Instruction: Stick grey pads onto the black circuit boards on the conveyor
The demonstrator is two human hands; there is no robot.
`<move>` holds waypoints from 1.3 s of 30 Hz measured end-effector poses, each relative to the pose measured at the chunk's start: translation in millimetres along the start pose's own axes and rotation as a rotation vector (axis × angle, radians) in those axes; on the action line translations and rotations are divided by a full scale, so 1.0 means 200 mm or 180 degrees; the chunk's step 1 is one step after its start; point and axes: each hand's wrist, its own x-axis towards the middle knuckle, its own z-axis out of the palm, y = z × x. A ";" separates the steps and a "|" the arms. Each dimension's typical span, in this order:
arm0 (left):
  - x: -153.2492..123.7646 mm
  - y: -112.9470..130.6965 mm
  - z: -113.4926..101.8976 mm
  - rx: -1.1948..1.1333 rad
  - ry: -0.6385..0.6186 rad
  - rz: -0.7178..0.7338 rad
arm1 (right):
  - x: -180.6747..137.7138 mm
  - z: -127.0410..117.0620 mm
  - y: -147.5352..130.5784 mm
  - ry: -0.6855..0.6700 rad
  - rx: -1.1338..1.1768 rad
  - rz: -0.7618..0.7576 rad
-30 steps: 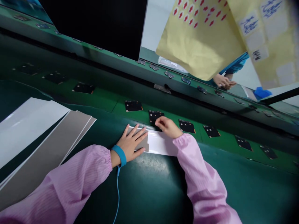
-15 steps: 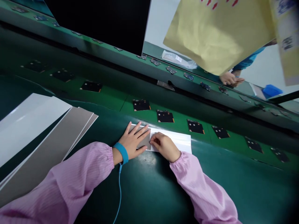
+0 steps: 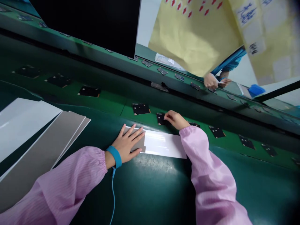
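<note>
Glossy white strip (image 3: 164,143), grey at its left end, lies flat on the dark green worktop (image 3: 150,190), just before a row of black boards (image 3: 141,109) on the lighter green surface (image 3: 112,103). The left hand (image 3: 126,143) rests on the grey end, palm down, fingers spread wide, gripping nothing. The right hand (image 3: 177,120) is over the right part of one black board (image 3: 160,119), thumb and forefinger drawn together; whether they pinch anything thin, or touch the board, I cannot tell. The strip looks thin, light and bendable, with a slick face that would probably slide or curl unless pinned, so flat pressure at one end and a pinch at a bare edge should suit it. The board looks light and stiff, probably fragile, so its side edges seem the safest hold. Grey-and-white sheets (image 3: 53,137) lie overlapping to the left.
</note>
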 end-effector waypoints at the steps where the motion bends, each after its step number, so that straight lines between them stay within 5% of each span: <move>1: 0.00 0.00 -0.01 -0.0011 -0.0026 0.0020 | 0.03 -0.02 0.06 -0.0118 -0.0005 0.0117; 6: 0.00 0.00 -0.04 -0.0013 -0.0136 0.0049 | 0.08 -0.04 0.18 -0.0623 0.0109 0.0457; 12: 0.01 0.00 -0.04 0.0001 -0.0115 0.0044 | 0.06 -0.05 0.26 -0.0613 -0.0049 0.0496; 20: 0.01 0.00 -0.02 0.0039 -0.0109 0.0040 | -0.19 0.02 0.25 0.0527 -0.0717 0.0018; 28: 0.00 0.00 0.00 0.0041 0.0004 0.0054 | -0.23 0.00 0.06 0.0214 -0.1408 0.0145; 32: 0.00 0.00 -0.01 0.0055 -0.0033 0.0041 | -0.09 0.14 -0.12 0.0268 -0.0892 -0.0110; 39: 0.00 0.01 -0.02 0.0045 -0.0120 -0.0008 | 0.08 0.38 -0.37 0.0417 -0.0802 0.0461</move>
